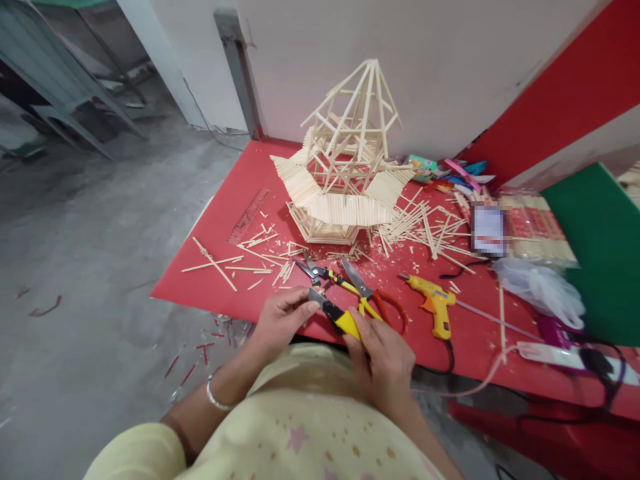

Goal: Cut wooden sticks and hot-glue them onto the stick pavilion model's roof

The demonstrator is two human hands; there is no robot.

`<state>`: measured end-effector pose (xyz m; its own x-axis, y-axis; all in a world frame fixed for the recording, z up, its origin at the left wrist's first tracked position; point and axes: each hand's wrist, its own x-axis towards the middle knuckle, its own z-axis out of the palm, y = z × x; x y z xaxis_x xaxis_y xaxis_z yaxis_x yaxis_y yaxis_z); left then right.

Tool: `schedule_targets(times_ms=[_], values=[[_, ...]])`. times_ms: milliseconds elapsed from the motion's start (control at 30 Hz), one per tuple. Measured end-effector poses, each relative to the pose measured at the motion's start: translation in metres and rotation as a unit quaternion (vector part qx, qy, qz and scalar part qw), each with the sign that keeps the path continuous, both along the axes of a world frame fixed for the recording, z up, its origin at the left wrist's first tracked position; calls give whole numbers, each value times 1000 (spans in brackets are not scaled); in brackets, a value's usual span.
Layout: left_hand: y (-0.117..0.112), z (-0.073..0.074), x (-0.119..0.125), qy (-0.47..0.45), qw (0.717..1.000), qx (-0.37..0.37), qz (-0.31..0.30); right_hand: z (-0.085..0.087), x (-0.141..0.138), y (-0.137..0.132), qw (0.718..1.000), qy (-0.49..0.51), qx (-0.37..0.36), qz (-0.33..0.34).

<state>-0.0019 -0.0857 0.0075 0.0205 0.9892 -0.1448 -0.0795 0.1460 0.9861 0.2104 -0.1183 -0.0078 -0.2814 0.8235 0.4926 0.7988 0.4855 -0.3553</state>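
Note:
My right hand (384, 357) is closed round the yellow and black handle of a utility knife (346, 321), its grey blade pointing left. My left hand (281, 321) is closed at the blade end, thumb against fingers near the blade. Whatever its fingertips pinch is too small or hidden to make out. Just beyond lie scissors (365, 288) with red-orange handles and yellow-handled cutting pliers (345, 283), partly covered by the knife. Farther back stands a tiered stick model (345, 210) with an open, pointed frame on top.
Loose sticks (430, 227) and offcuts litter the red tabletop (200, 287). A clear ruler (249, 217) lies left of the model. To the right are a yellow glue gun (434, 303) with its cord, a plastic bag (543, 290), packed sticks (540, 230) and a power strip (550, 355).

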Motion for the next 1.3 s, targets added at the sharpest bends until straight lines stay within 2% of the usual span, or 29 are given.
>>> schedule_targets(times_ms=[233,367,467,667,767,933,1033,1200,1300], values=[[0,5,-1,39,999,29,6,-1,-2,0,1000,8,-11,15],[-2,7,5,38,997,21,58,-1,-3,-2,1000,4,0,17],[-6,4,8,20,995,6,94,-1,-2,-3,1000,-20,15,10],[-11,-6,9,33,992,9,124,7,0,-3,997,-68,37,-3],[-8,-9,10,-9,995,-9,102,7,-1,-2,998,-56,42,-3],[-3,-17,11,-140,984,-68,84,-4,-1,-2,995,78,-54,-37],[-1,-21,11,-166,978,-97,78,-6,-1,-1,987,135,-74,-49],[2,-16,13,-201,970,-114,79,-5,-3,0,991,113,-68,26],[4,-11,14,-214,967,-118,75,-8,-3,0,990,105,-80,38]])
